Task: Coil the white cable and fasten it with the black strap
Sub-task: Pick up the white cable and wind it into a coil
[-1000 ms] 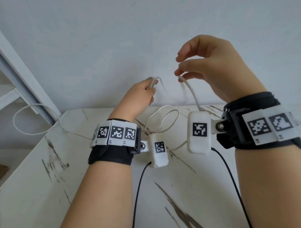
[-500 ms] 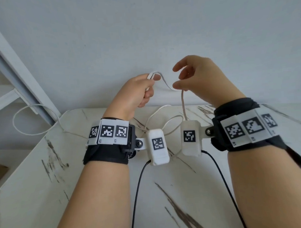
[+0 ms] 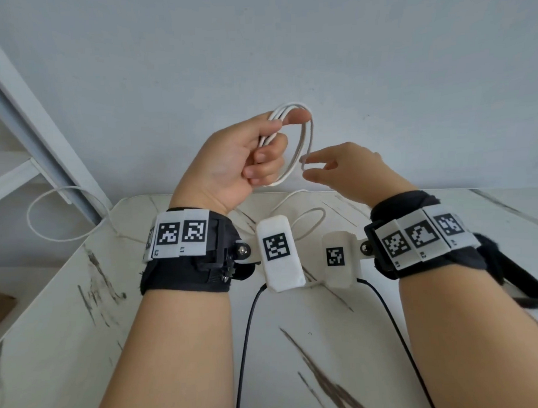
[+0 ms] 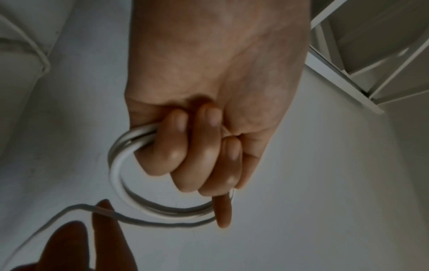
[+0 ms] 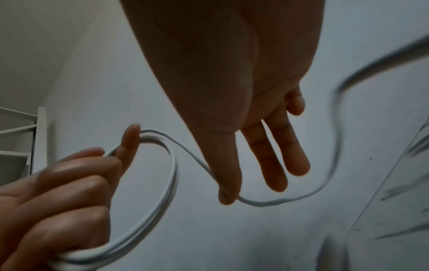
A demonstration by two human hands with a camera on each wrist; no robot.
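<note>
Off the table's far left corner a slack loop of the white cable hangs past the edge and trails back across the far edge. Above that far edge the left hand is raised, fingers curled round several stacked turns of the cable, the coil standing upright. Just right of the coil, the right hand pinches the loose strand between thumb and forefinger, its other fingers straight and spread.
</note>
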